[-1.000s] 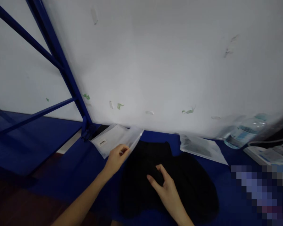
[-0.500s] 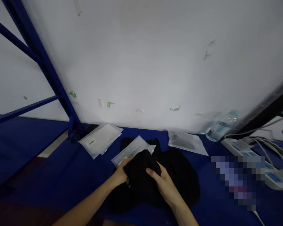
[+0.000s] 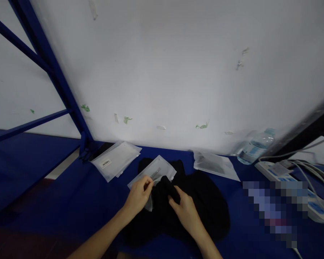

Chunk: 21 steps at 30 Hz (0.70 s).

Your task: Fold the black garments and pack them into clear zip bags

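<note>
A black cloth garment (image 3: pixel 205 208) lies bunched on the blue tabletop. My right hand (image 3: pixel 185 208) is closed on a folded part of it, thumb toward me. My left hand (image 3: pixel 139 194) pinches with thumb and forefinger at the garment's left side. From its fingertips a thin whitish translucent piece (image 3: pixel 149 204) hangs against the black cloth; whether it is a label or plastic film I cannot tell. Just behind both hands, a frosted zip bag (image 3: pixel 158 166) with dark printing lies partly on the garment, its near edge hidden by my left hand.
Frosted zip bags (image 3: pixel 116 160), one with a barcode label, lie back left. Another bag (image 3: pixel 216 165) with something dark inside is back right, near a water bottle (image 3: pixel 256 147). A power strip (image 3: pixel 272 169) with cables and a blurred-out object (image 3: pixel 270 212) lie at right.
My left hand has shifted from gripping the cloth's edge to a raised pinch, and more of the translucent piece shows. The garment's top fold has dropped and narrowed in my right hand.
</note>
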### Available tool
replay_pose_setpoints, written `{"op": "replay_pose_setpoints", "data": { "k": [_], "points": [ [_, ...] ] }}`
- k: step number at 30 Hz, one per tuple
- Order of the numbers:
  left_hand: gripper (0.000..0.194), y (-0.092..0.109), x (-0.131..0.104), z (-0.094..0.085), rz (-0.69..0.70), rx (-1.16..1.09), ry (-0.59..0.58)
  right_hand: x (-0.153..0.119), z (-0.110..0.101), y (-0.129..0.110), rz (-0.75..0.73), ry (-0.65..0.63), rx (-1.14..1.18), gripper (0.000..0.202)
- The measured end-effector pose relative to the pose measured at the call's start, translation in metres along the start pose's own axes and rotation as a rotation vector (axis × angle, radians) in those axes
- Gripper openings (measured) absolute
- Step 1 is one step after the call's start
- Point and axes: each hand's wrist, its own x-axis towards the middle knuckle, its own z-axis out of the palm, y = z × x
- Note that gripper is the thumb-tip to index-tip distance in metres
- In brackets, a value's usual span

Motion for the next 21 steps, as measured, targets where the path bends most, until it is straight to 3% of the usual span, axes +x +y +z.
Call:
{"op": "replay_pose_setpoints", "data": {
  "k": [3,10,14,17,19,21],
  "points": [
    [0.021,0.005,-0.005,-0.003,0.058,0.082,0.05,0.0,0.003,-0.005,-0.043,-0.024,-0.11,0.035],
    [0.02,0.011,-0.01,0.003,0.166,0.243,0.075,-0.003,0.021,-0.023,-0.139,-0.141,-0.612,0.066],
    [0.023,0.011,-0.015,0.006,0.307,0.426,0.07,0.013,0.013,-0.015,-0.039,-0.064,-0.329,0.042],
    [0.023,0.01,-0.017,0.007,0.406,0.514,0.083,0.024,0.005,0.0,0.157,-0.014,-0.079,0.027],
    [0.023,0.01,-0.016,0.008,0.433,0.536,0.095,0.027,0.004,0.007,0.31,-0.053,-0.007,0.033],
    [0.021,0.011,-0.015,0.008,0.427,0.538,0.093,0.028,0.007,0.008,0.357,-0.142,0.056,0.029]
  ]
}}
